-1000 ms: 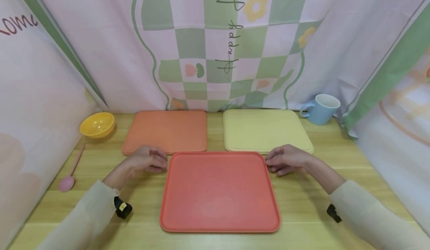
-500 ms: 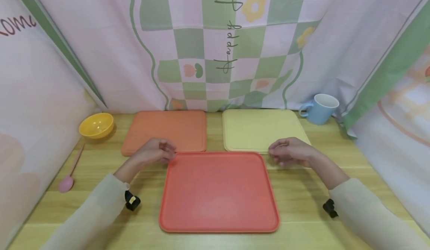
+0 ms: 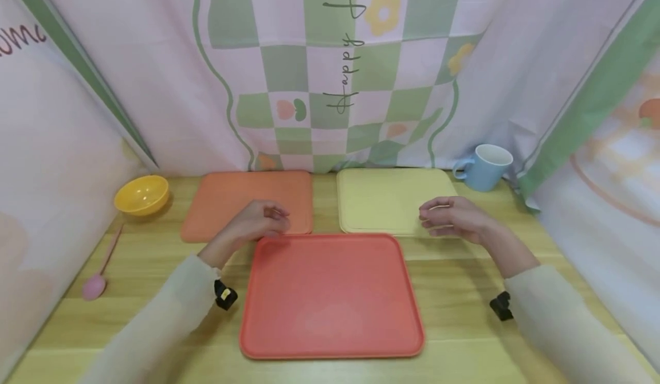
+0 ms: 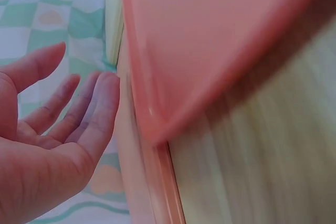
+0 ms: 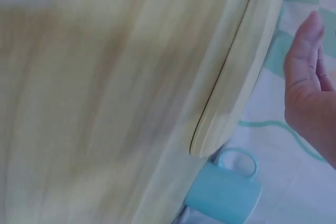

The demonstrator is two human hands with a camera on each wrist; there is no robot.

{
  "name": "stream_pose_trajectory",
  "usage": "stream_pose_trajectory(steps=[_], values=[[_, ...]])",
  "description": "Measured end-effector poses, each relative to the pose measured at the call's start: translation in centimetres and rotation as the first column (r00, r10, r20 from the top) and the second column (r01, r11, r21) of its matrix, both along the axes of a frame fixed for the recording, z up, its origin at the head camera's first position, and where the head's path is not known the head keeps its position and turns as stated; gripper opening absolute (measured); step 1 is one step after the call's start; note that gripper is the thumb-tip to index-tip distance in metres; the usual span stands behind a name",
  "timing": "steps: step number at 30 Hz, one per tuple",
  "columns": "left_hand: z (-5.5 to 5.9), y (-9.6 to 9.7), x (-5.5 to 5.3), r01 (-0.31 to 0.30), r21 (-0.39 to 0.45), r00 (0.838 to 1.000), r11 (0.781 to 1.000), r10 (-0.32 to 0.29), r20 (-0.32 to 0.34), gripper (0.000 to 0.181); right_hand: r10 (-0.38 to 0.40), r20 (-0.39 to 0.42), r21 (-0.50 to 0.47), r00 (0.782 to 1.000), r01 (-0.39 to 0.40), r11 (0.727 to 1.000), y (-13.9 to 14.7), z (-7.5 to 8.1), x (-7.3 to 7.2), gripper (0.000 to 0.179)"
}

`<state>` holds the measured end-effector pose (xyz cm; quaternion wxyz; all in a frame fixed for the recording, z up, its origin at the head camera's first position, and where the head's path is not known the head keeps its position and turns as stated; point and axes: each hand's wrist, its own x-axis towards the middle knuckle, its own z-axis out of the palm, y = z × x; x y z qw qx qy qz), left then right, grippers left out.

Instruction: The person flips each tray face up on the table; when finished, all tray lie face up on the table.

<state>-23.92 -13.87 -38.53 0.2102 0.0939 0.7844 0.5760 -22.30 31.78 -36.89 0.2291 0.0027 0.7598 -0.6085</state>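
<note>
My left hand (image 3: 259,220) hovers over the front edge of the orange board (image 3: 247,198), just past the back left corner of the red tray (image 3: 332,298). In the left wrist view the same hand (image 4: 58,124) has loosely bent, spread fingers with nothing between them. Over the right front part of the yellow board (image 3: 387,198) is my right hand (image 3: 454,218), its fingers relaxed and holding nothing. The right wrist view shows that hand (image 5: 312,72) at the right edge, apart from the yellow board (image 5: 231,82).
A yellow bowl (image 3: 141,196) sits at the back left, with a pink spoon (image 3: 98,281) in front of it. The light blue mug (image 3: 484,169) stands at the back right. A patterned curtain (image 3: 330,74) closes off the rear of the wooden table (image 3: 464,326).
My left hand has moved right and back, from beside the red tray to over the orange board. My right hand has drawn away from the tray's corner, back over the yellow board.
</note>
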Motion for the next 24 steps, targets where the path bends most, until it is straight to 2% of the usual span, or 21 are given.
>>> stream_pose_trajectory(steps=[5,14,19,24], values=[[0.1,1.6,-0.6,-0.007,0.013,1.000,1.000,0.007,-0.010,0.039,-0.014,-0.027,-0.036,1.000,0.013,0.999,1.0,-0.3,-0.8,0.034],[0.3,3.9,-1.9,0.000,0.027,1.000,1.000,0.000,-0.009,0.041,-0.036,-0.064,-0.024,0.997,0.034,0.999,2.5,-0.8,-1.8,0.047],[0.4,5.2,-2.6,0.008,0.041,1.000,0.999,-0.008,0.011,0.044,-0.083,-0.046,-0.056,0.995,0.080,0.995,3.4,-0.7,-1.9,0.042],[0.3,6.3,-3.1,-0.012,0.056,0.999,0.998,0.010,0.033,0.045,-0.101,-0.026,-0.129,0.995,0.097,0.987,4.4,-0.4,-2.1,0.029]])
